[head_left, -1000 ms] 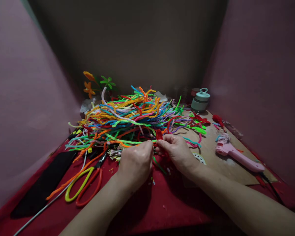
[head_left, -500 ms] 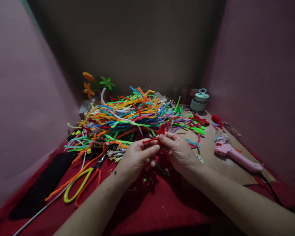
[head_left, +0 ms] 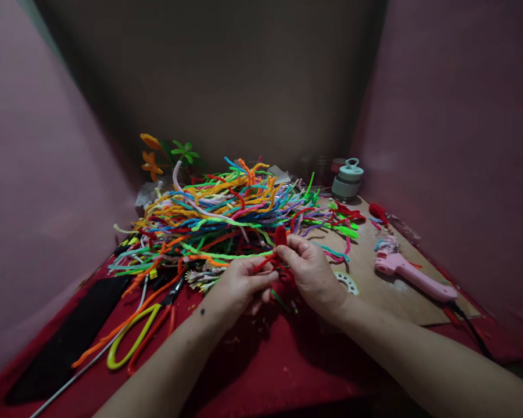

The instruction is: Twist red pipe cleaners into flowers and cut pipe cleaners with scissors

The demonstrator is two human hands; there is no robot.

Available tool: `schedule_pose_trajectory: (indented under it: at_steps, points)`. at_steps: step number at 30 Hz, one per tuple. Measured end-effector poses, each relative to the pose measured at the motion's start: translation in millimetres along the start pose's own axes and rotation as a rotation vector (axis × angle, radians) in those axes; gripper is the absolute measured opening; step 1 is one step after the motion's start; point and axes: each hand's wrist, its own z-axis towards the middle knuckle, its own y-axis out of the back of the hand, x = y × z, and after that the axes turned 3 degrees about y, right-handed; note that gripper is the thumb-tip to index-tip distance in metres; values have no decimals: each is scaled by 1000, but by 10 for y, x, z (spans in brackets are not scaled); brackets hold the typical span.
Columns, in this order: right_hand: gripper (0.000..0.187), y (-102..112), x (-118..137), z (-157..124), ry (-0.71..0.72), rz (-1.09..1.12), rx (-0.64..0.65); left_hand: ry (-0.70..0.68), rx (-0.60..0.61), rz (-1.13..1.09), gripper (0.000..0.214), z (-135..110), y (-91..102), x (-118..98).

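Between my hands is a red pipe cleaner (head_left: 280, 235), bent so that a fuzzy loop stands up above the fingers. My right hand (head_left: 316, 276) pinches it at the base of the loop with thumb and forefinger. A straighter red end runs left to my left hand (head_left: 244, 285), whose thumb and fingers close on it. Just beyond both hands lies a large heap of coloured pipe cleaners (head_left: 226, 203). Part of the red piece is hidden behind the fingers.
A pink glue gun (head_left: 412, 273) lies on a brown board (head_left: 401, 302) at right. Yellow-and-red-handled pliers (head_left: 135, 337), a black strip (head_left: 65, 342) and a white rod lie at left. A pale green bottle (head_left: 347, 180) stands at the back, with pipe-cleaner flowers (head_left: 150, 165) at back left.
My hands have turned the red pipe cleaner slightly; its loop now looks rounder, and its free end slants down towards my left fingers. The whole view has shifted a little.
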Motion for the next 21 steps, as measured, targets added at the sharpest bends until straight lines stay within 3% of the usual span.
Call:
schedule_pose_trajectory:
  at_steps: [2, 3, 5, 7, 10, 13, 16, 21]
  points:
    - [18, 4, 19, 5, 11, 20, 40, -37, -160, 179, 17, -11, 124, -66]
    - [18, 3, 36, 1, 15, 34, 62, -87, -270, 194, 17, -19, 183, -100]
    - [19, -5, 79, -20, 15, 55, 103, -186, -378, 118, 18, -40, 262, -154]
    - [17, -21, 121, -53, -9, 60, 149, -245, -367, 23, 23, -68, 263, -184]
    - [15, -46, 155, -101, -49, 54, 203, -237, -247, -33, 27, -105, 147, -193]
    - [22, -59, 151, -126, -86, 40, 227, -245, -191, -19, 20, -117, 31, -186]
    - [29, -57, 143, -124, -139, 45, 251, -320, -287, 116, 10, -106, 1, -169]
    - [32, -53, 157, -103, -202, 58, 281, -474, -433, 394, 11, -89, 10, -130]
